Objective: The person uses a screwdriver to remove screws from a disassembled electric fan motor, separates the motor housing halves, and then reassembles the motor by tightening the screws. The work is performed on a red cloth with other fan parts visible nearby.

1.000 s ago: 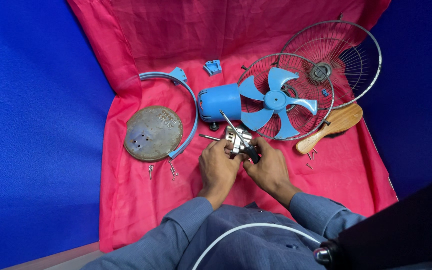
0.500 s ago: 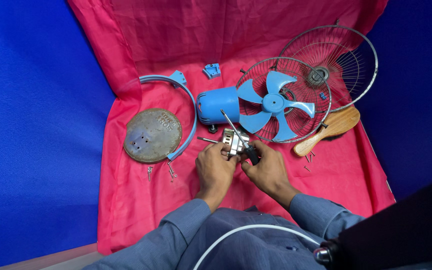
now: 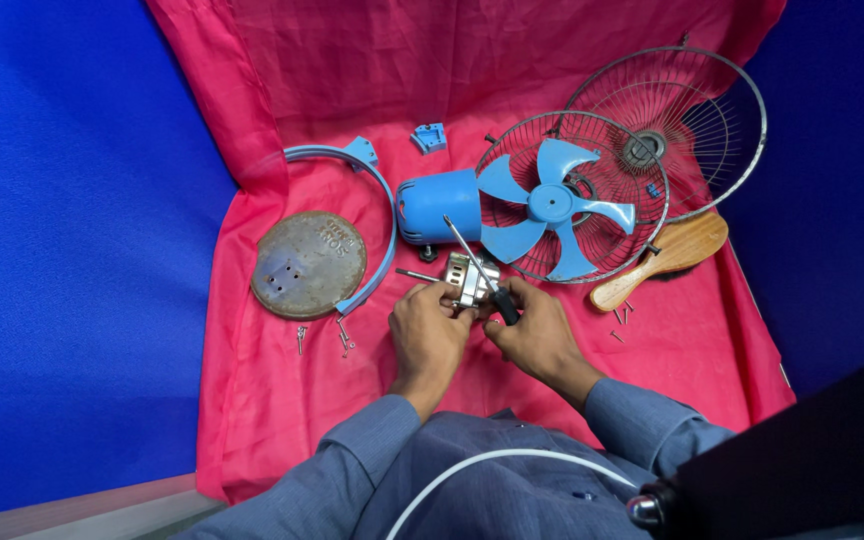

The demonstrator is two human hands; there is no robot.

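Gripping a small metal motor part [image 3: 472,279] on the pink cloth [image 3: 252,400], the left hand [image 3: 428,333] steadies it while the right hand [image 3: 535,330] closes around a screwdriver [image 3: 477,270], just below the blue fan motor [image 3: 438,206].

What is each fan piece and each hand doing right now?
Small silver metal motor part: held in both hands.
Black-handled screwdriver: gripped, tip pointing away.
Left hand: steadying the part.
Right hand: closed on the screwdriver.
Blue three-blade fan: lying in its wire guard.
Round rusty metal base plate: lying flat.
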